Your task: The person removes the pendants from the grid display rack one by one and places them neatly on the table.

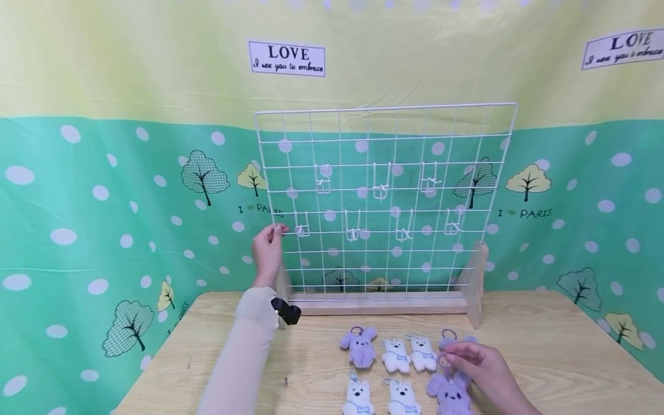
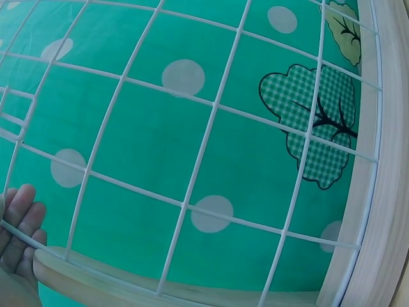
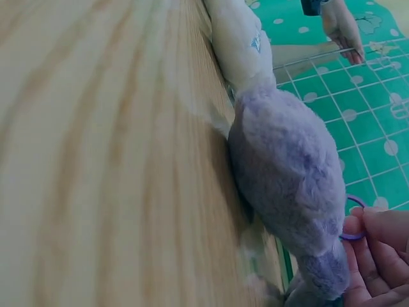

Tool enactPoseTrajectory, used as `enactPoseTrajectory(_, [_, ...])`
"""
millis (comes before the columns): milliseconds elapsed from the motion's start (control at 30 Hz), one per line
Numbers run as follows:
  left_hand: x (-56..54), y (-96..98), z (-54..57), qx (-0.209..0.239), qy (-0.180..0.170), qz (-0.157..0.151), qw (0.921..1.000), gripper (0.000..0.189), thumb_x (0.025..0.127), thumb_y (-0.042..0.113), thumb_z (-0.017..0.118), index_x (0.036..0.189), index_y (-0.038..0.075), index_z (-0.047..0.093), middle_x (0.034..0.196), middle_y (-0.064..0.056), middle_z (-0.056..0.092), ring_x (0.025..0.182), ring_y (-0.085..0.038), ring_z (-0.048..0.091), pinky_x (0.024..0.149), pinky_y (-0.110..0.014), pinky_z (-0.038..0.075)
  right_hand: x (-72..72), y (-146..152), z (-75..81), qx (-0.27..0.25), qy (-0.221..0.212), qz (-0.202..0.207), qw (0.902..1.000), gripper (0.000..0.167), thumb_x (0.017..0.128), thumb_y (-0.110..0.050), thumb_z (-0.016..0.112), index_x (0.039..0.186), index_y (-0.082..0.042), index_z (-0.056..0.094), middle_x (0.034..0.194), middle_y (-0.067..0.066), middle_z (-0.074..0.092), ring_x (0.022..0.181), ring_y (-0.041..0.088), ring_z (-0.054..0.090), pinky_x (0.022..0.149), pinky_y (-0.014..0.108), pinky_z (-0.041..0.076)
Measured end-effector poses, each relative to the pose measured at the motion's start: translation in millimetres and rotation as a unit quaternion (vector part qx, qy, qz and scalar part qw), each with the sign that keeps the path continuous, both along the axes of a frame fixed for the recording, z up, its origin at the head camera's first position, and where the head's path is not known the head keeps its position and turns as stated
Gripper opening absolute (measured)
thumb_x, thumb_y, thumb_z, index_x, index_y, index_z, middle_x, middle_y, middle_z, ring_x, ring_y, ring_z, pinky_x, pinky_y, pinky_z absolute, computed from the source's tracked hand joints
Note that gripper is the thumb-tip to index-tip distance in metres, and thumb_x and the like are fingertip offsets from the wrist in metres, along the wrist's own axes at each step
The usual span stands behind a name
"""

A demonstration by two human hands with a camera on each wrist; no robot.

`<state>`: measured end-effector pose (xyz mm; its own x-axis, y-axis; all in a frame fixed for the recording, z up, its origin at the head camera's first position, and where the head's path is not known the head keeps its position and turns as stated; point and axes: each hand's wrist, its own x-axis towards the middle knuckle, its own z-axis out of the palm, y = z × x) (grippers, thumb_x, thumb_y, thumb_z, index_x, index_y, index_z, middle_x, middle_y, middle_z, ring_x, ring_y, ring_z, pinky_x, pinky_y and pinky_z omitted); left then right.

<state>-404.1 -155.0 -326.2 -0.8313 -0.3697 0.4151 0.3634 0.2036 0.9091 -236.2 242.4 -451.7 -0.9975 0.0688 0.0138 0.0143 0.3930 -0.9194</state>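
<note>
At the left edge of a white wire grid panel point(image 1: 386, 108), my left hand point(image 1: 267, 253) holds the frame wire, thumb in front and fingers behind. My right hand point(image 1: 482, 369) is low over the table's right side. Between thumb and fingers it pinches the purple ring point(image 3: 358, 199) of a purple plush keychain point(image 1: 450, 396). That plush point(image 3: 287, 160) has long ears and lies close to the tabletop. Behind the right hand, another purple plush point(image 1: 469, 339) is partly hidden. Several white hooks point(image 1: 381, 190) hang on the grid in two rows.
On the wooden table point(image 1: 207, 346), several white bear plush keychains point(image 1: 396, 356) lie in two rows, with a purple plush point(image 1: 361, 349) at the back left. The grid stands in a wooden base point(image 1: 378, 305). Behind hangs a green and yellow printed cloth point(image 1: 129, 230).
</note>
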Motion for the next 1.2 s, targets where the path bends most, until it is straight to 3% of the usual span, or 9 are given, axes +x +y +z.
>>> enactPoseTrajectory(300, [0.8,-0.4,-0.1,-0.002,0.002,0.000,1.0000,0.026,0.099,0.022,0.049,0.111,0.004,0.065,0.108,-0.010,0.068,0.108,-0.020,0.060,0.098,-0.033,0.046,-2.4,0.0,-3.1,0.021,-0.003,-0.003,0.9998,0.017,0.086,-0.007,0.064,0.103,-0.001,0.066,0.104,0.011,0.069,0.088,0.011,0.065,0.077,0.020,0.054])
enactPoseTrajectory(667, [1.8,-0.3,0.8,-0.001,-0.005,-0.002,1.0000,0.026,0.099,0.022,0.049,0.112,0.005,0.064,0.109,-0.009,0.068,0.108,-0.019,0.060,0.097,-0.033,0.046,-1.6,1.6,-1.4,-0.001,-0.022,-0.020,0.9996,0.023,0.086,-0.014,0.067,0.105,-0.003,0.065,0.106,0.008,0.069,0.090,0.014,0.065,0.075,0.019,0.053])
enactPoseTrajectory(867, [3.2,-0.7,2.5,-0.008,-0.005,-0.007,0.9999,0.026,0.099,0.021,0.048,0.112,0.005,0.064,0.110,-0.009,0.068,0.110,-0.019,0.059,0.099,-0.032,0.045,0.3,6.6,2.2,-0.025,-0.005,0.006,0.9997,0.028,0.086,-0.019,0.067,0.107,-0.001,0.064,0.110,0.010,0.068,0.092,0.012,0.065,0.078,0.020,0.053])
enactPoseTrajectory(1200, [2.1,-2.9,1.6,0.001,-0.011,-0.017,0.9998,0.026,0.099,0.021,0.049,0.114,0.006,0.063,0.111,-0.010,0.067,0.111,-0.019,0.059,0.100,-0.031,0.044,1.1,7.0,4.6,-0.031,0.018,0.011,0.9993,0.027,0.088,-0.018,0.065,0.106,0.002,0.063,0.108,0.013,0.068,0.090,0.006,0.065,0.080,0.020,0.052])
